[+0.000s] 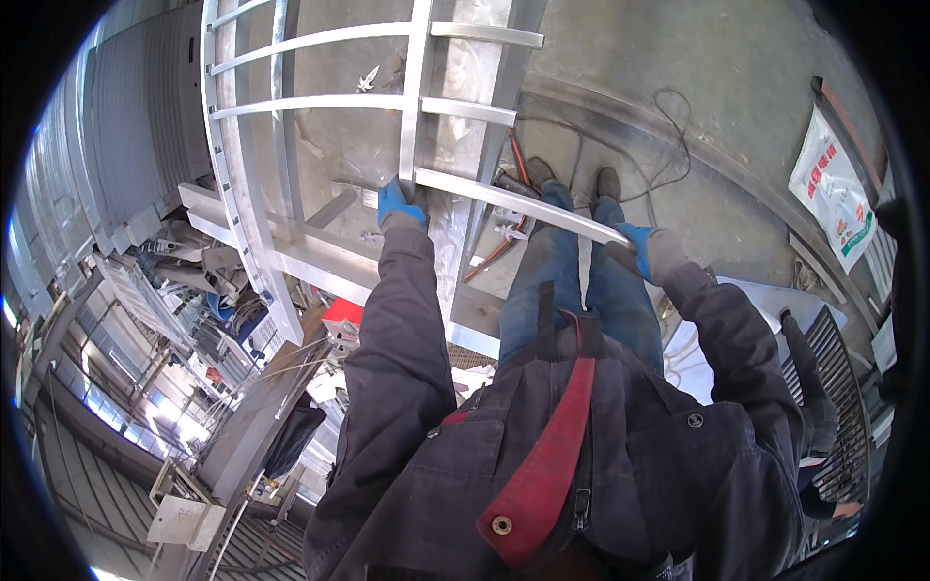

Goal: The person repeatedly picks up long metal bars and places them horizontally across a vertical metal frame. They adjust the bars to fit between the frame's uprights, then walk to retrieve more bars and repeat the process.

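Note:
A pale metal bar (523, 203) slants from an upright of the metal frame (415, 87) towards my legs. My right hand (637, 244), in a blue glove, is closed around the bar's free right end. My left hand (398, 201), also gloved in blue, grips the foot of that upright, beside the bar's inner end; its fingers are partly hidden. Farther off, shorter crossbars (470, 111) join the same upright, parallel to one another and sticking out to its right.
A red-and-black cable (496, 259) runs along the floor by my feet. A white printed bag (833, 189) lies at the right. Scrap metal (199, 276) is heaped at the left, near a red box (342, 312). Another person's hand (849, 508) shows at lower right.

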Demonstrator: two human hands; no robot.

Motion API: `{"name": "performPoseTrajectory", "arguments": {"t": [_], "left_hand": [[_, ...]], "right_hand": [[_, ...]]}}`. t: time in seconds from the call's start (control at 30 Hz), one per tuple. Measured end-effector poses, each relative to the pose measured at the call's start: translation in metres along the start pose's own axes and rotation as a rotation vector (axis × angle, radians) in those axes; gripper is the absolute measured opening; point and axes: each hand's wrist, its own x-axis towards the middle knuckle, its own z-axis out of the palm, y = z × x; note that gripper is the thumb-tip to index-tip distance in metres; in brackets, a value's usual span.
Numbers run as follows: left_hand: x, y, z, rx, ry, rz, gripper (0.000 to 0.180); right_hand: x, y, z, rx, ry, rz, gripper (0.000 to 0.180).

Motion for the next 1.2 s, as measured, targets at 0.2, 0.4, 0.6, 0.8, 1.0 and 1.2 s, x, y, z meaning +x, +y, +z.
{"name": "performPoseTrajectory", "arguments": {"t": [0.2,0.4,0.6,0.8,1.0,1.2], "left_hand": [[0.0,-0.003,0.004,0.016,0.047,0.018,0.056],[-0.002,0.001,0.004,0.051,0.028,-0.023,0.056],[-0.004,0.013,-0.001,0.062,0.026,-0.078,0.054],[-0.003,0.007,0.004,0.066,0.038,-0.07,0.051],[-0.005,0.003,0.007,0.06,0.063,-0.039,0.05],[-0.003,0.004,0.006,0.059,0.078,-0.027,0.049]], "right_hand": [[-0.001,-0.001,0.007,-0.07,0.089,0.013,0.059],[0.006,0.006,0.016,0.074,-0.059,-0.051,0.056],[0.012,0.003,0.023,0.044,0.048,-0.024,0.047],[0.02,0.008,0.016,-0.031,-0.085,-0.002,0.039],[0.031,0.004,0.017,-0.199,-0.04,0.061,0.042],[0.004,-0.017,0.006,0.048,-0.203,-0.019,0.046]]}}
